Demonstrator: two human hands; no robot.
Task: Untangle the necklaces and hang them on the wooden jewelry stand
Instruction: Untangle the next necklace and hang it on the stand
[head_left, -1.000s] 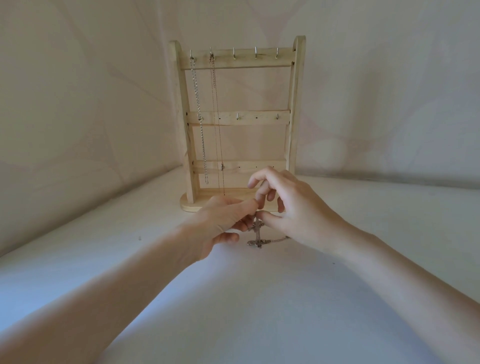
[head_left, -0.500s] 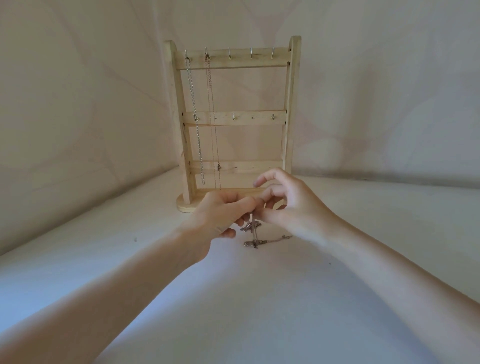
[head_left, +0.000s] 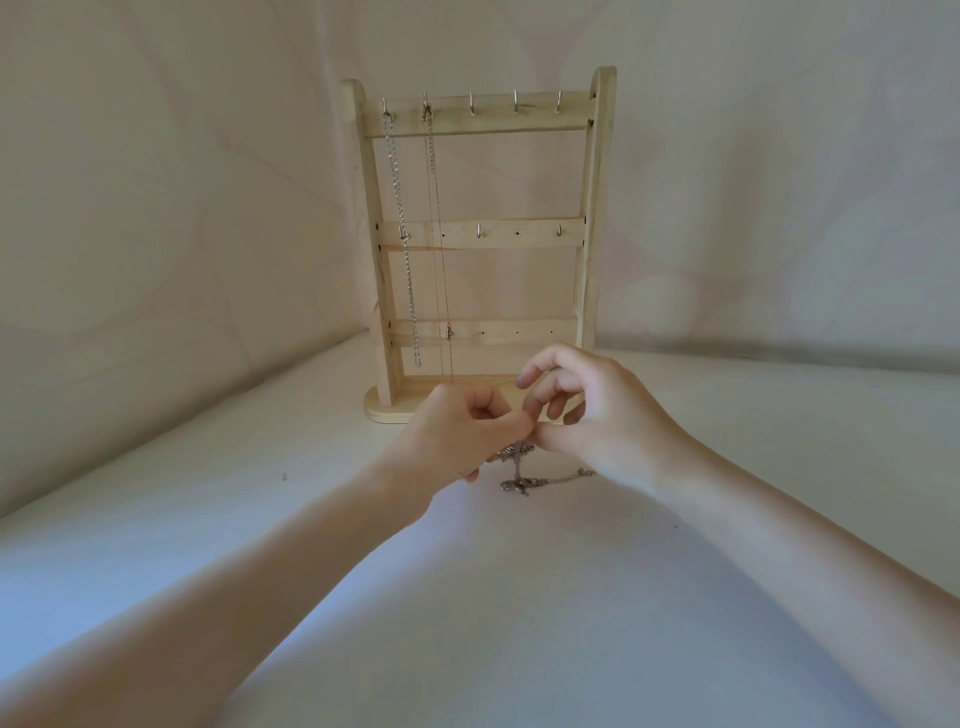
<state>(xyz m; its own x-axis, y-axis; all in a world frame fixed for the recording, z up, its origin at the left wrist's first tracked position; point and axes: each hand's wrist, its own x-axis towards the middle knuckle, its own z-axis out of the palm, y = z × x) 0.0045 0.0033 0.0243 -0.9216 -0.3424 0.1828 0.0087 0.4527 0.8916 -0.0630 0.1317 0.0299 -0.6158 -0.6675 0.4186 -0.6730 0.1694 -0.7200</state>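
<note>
A wooden jewelry stand (head_left: 589, 218) stands upright at the back of the white surface. Two chains hang from its top hooks: a thick silver chain (head_left: 402, 228) on the far-left hook and a thin chain (head_left: 436, 234) on the second. A tangled necklace (head_left: 519, 470) dangles in front of the stand, its lower end and a loose tail lying on the surface. My left hand (head_left: 457, 436) and my right hand (head_left: 592, 415) meet above it, each pinching its upper part between thumb and forefinger. The pinched part is hidden by my fingertips.
The white surface (head_left: 519, 623) spreads wide around my arms. Draped pale fabric (head_left: 182, 208) forms the backdrop on the left and behind. Three hooks at the right of the stand's top bar (head_left: 514, 106) carry nothing.
Both hands have stayed on the tangled necklace, working it slightly; the right fingers have spread a little. The view has shifted slightly, so the stand sits lower and further left.
</note>
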